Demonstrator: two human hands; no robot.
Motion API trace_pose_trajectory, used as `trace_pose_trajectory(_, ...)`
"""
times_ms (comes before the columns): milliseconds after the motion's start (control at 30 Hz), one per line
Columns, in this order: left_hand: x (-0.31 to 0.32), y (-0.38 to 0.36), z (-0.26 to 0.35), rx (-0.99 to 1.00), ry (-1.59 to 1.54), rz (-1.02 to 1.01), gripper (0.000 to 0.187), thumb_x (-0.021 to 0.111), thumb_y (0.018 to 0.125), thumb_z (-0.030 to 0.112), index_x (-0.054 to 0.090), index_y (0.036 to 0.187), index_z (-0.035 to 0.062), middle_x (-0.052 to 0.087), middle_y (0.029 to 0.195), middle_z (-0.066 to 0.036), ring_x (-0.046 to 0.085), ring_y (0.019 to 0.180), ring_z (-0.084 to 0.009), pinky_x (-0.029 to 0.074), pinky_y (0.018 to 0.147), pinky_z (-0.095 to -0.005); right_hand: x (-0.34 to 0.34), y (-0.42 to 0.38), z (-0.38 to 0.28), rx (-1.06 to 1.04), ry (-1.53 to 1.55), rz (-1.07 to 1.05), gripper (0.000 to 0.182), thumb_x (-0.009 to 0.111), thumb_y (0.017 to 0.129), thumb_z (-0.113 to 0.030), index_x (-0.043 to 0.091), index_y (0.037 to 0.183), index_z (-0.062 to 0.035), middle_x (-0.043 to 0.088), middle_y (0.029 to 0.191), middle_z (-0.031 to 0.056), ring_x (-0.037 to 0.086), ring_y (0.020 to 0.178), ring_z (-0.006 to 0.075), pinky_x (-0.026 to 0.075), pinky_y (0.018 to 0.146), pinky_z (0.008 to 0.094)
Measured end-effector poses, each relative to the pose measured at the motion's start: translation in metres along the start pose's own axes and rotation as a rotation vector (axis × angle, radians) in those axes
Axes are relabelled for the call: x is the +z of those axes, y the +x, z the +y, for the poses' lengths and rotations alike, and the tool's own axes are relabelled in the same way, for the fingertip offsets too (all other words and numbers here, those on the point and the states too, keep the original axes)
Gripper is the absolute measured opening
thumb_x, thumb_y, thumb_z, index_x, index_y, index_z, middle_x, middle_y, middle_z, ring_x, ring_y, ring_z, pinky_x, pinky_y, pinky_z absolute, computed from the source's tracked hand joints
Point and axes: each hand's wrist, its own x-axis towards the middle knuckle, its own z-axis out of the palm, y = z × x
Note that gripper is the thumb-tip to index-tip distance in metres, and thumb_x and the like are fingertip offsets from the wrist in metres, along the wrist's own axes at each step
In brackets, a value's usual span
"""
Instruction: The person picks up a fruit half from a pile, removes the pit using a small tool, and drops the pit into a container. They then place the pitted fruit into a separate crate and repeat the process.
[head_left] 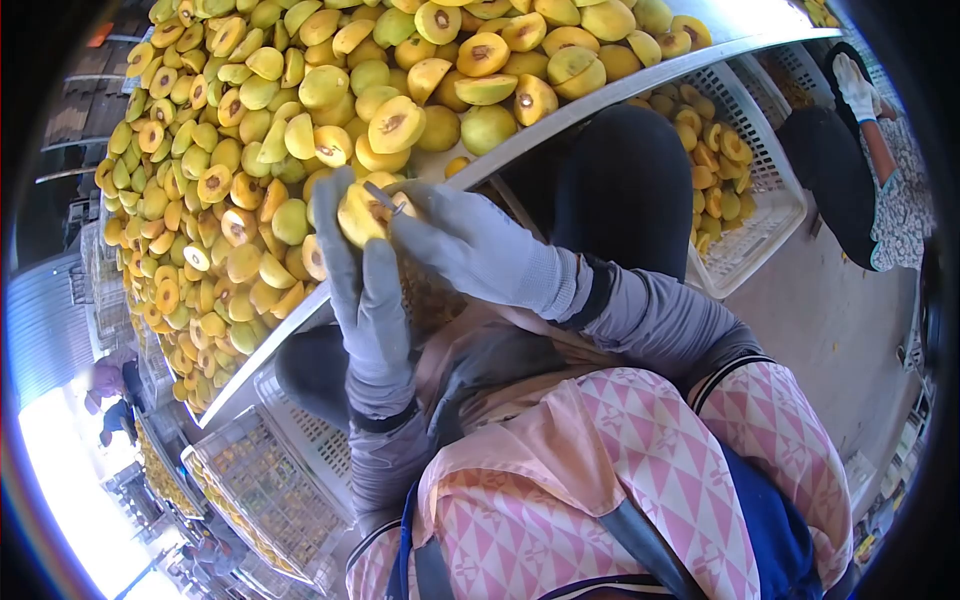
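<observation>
Gray-gloved, my left hand [358,285] is closed around a yellow peach half [360,216] at the edge of the table. A slim metal pitting tool [384,197] lies against the cut face, at the dark pit. My right hand [475,240], in the same kind of glove, grips this tool; its fingers hide most of the handle. Just beyond both hands, a heap of halved yellow peaches [325,88] covers the table, many with brown pits showing.
The metal table rim [640,82] curves in front of me. To my right stands a white crate [775,215] of peach pieces; more crates [265,480] are at lower left. A co-worker's gloved hand [856,88] shows at far right. Other people are in the left background.
</observation>
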Motion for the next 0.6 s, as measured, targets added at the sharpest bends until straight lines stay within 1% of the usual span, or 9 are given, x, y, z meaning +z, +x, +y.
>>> trace_pose_trajectory(67,-0.019,-0.001,-0.016,-0.131,0.069,-0.208,0.055,0.047,0.102,0.017,0.031,0.152,-0.0012,0.044,0.147,-0.015,0.050,0.128,-0.0240,0.040,0.108,-0.0339,-0.003,-0.003,0.001,-0.077,-0.156,0.020,0.040,0.063,0.090,-0.014,0.055,0.127,-0.0037,0.065,0.098,0.0191,0.064,0.090,0.0388,0.051,0.074,0.0452)
trace_pose_trajectory(133,-0.030,-0.003,-0.017,0.034,0.344,-0.319,0.046,0.047,0.103,0.020,0.041,0.144,-0.0010,0.052,0.136,-0.013,0.055,0.119,-0.0222,0.044,0.103,-0.0322,-0.003,-0.005,-0.003,0.069,-0.139,-0.092,0.042,0.065,0.088,-0.015,0.055,0.127,-0.0036,0.065,0.097,0.0181,0.065,0.086,0.0383,0.052,0.073,0.0456)
trace_pose_trajectory(167,-0.036,-0.003,-0.017,0.126,0.474,-0.358,0.042,0.048,0.104,0.022,0.046,0.140,-0.0009,0.055,0.131,-0.012,0.058,0.115,-0.0214,0.047,0.100,-0.0314,0.000,-0.006,-0.003,0.029,-0.161,-0.070,0.039,0.065,0.091,-0.018,0.057,0.126,-0.0038,0.066,0.093,0.0169,0.065,0.082,0.0374,0.052,0.071,0.0440)
trace_pose_trajectory(233,-0.031,-0.005,-0.022,0.064,0.360,-0.238,0.041,0.047,0.104,0.024,0.048,0.137,-0.0011,0.057,0.128,-0.013,0.059,0.114,-0.0223,0.047,0.100,-0.0336,0.004,-0.008,-0.002,-0.049,-0.209,-0.030,0.035,0.066,0.096,-0.025,0.060,0.124,-0.0042,0.067,0.086,0.0147,0.066,0.073,0.0355,0.053,0.066,0.0409)
trace_pose_trajectory(333,-0.021,-0.005,-0.029,-0.016,0.192,-0.038,0.040,0.046,0.105,0.028,0.051,0.132,-0.0014,0.060,0.125,-0.014,0.060,0.113,-0.0237,0.049,0.100,-0.0370,0.014,-0.010,-0.002,-0.172,-0.092,0.147,0.031,0.064,0.097,-0.024,0.062,0.121,-0.0047,0.067,0.085,0.0150,0.066,0.074,0.0355,0.052,0.066,0.0408)
trace_pose_trajectory(433,-0.010,-0.005,-0.020,-0.114,-0.151,0.075,0.047,0.045,0.105,0.034,0.051,0.133,-0.0025,0.060,0.127,-0.015,0.058,0.115,-0.0252,0.047,0.102,-0.0392,0.008,-0.019,-0.005,-0.121,-0.177,0.078,0.025,0.064,0.097,-0.022,0.064,0.116,-0.0046,0.066,0.085,0.0152,0.066,0.074,0.0364,0.052,0.064,0.0408)
trace_pose_trajectory(500,-0.002,-0.003,-0.005,-0.184,-0.438,0.114,0.054,0.044,0.105,0.040,0.050,0.136,-0.0034,0.058,0.131,-0.015,0.056,0.118,-0.0262,0.045,0.105,-0.0403,0.011,-0.018,-0.003,-0.083,-0.226,0.003,0.026,0.065,0.092,-0.017,0.058,0.113,-0.0029,0.066,0.087,0.0177,0.065,0.075,0.0383,0.052,0.064,0.0437)
trace_pose_trajectory(567,0.002,0.001,-0.002,-0.268,-0.614,0.131,0.058,0.041,0.105,0.045,0.049,0.136,-0.0035,0.057,0.131,-0.015,0.056,0.119,-0.0266,0.044,0.106,-0.0408,0.012,-0.015,-0.003,-0.024,-0.204,-0.047,0.027,0.065,0.090,-0.015,0.054,0.111,-0.0023,0.065,0.087,0.0192,0.065,0.076,0.0394,0.051,0.064,0.0453)
trace_pose_trajectory(600,0.003,0.002,-0.003,-0.321,-0.648,0.133,0.059,0.040,0.105,0.047,0.049,0.136,-0.0031,0.058,0.130,-0.015,0.056,0.118,-0.0266,0.044,0.105,-0.0408,0.011,-0.014,-0.006,0.018,-0.157,-0.065,0.026,0.065,0.090,-0.015,0.054,0.110,-0.0025,0.065,0.086,0.0194,0.065,0.075,0.0396,0.051,0.063,0.0455)
